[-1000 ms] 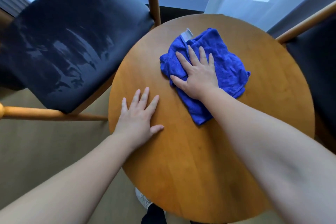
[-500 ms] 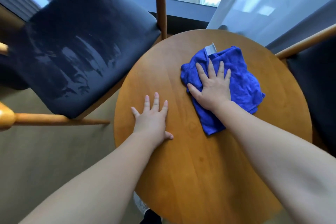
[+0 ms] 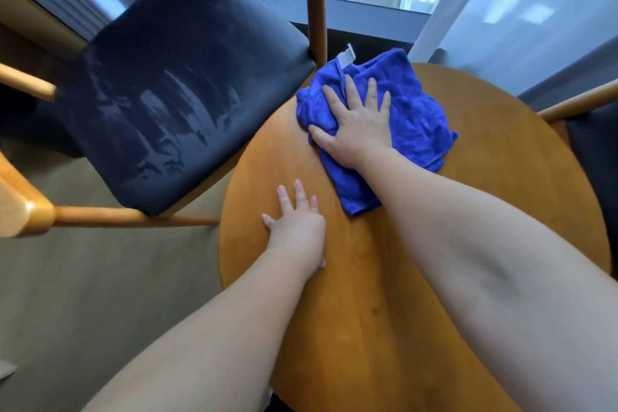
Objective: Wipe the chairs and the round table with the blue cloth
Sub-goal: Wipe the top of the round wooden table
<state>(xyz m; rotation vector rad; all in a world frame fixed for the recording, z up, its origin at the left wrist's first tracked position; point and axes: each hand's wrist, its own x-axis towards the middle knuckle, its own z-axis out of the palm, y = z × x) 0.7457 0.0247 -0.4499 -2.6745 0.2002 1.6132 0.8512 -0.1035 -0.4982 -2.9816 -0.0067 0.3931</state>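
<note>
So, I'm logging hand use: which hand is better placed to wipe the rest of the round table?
Right. The right hand lies flat on the blue cloth near the round table's far edge. The left hand rests bare on the wood, apart from the cloth.

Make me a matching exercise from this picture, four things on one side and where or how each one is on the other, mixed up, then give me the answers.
Things:
1. cloth
2. left hand
3. right hand
4. chair seat

Places or states:
A. dark, with shiny streaks
B. flat on the bare wood of the table
C. crumpled at the table's far edge
D. pressing on the cloth, fingers spread

Pairs: 1-C, 2-B, 3-D, 4-A
</note>
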